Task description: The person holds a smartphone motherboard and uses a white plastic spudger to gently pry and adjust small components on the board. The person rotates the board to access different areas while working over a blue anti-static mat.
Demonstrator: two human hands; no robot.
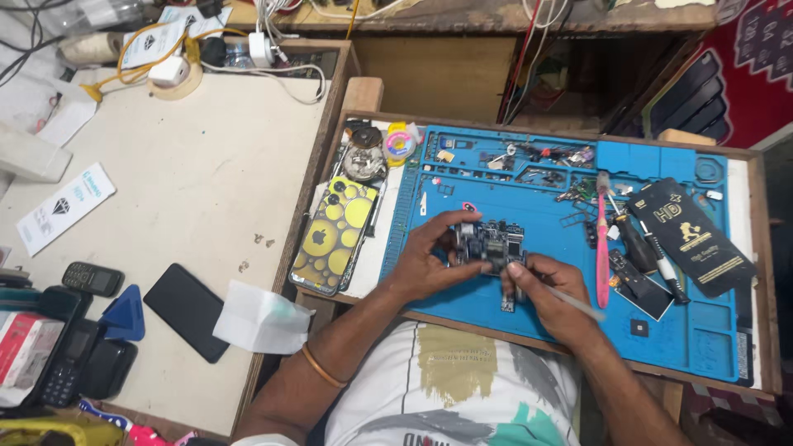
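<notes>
My left hand (425,256) grips a small dark phone circuit board (489,241) from its left side, holding it just above the blue repair mat (537,206). My right hand (552,299) holds a thin grey tool (574,302) like a pen, its fingertips pressed against the board's lower right edge. The tool's working tip is hidden behind my fingers. A bangle sits on my left wrist.
A pink toothbrush (601,252), a screwdriver (640,248) and a black packet (692,235) lie on the mat's right. A yellow-spotted phone case (337,235) lies left of the mat. The white table (182,198) at left carries a black phone (187,310), a keypad phone (92,278) and cables.
</notes>
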